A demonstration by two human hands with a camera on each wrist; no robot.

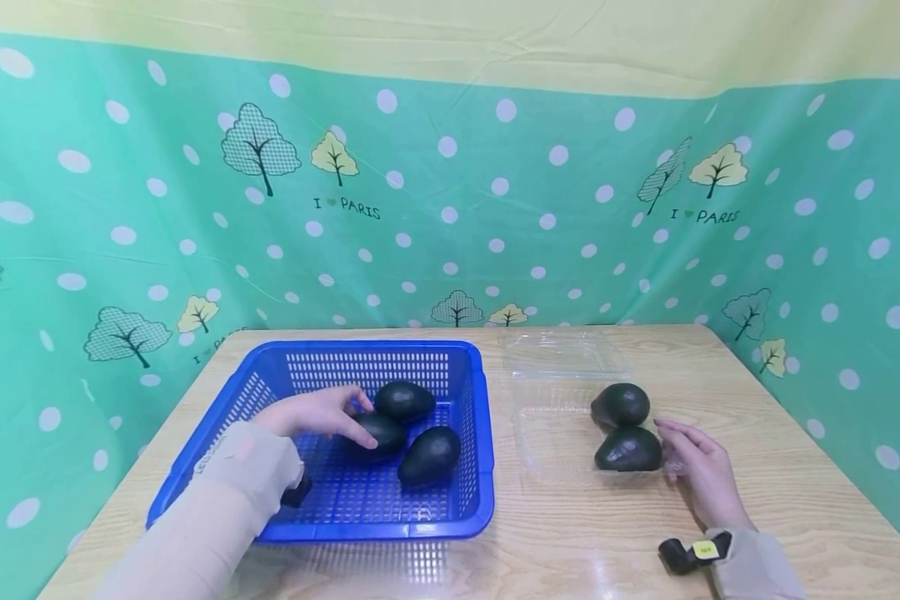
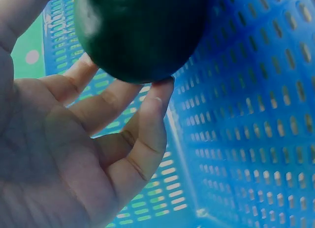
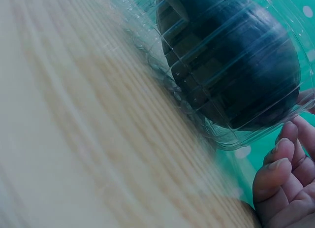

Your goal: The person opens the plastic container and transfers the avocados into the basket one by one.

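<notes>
left hand (image 1: 326,413) curls round avocado (image 1: 388,435) | right hand (image 1: 703,472) apparently pinches clear container (image 1: 555,396)

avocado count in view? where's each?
5. Blue basket: held avocado in the left hand, far avocado, right avocado. Clear container: rear avocado, front avocado. The left sleeve covers some basket, so others may be hidden.
</notes>
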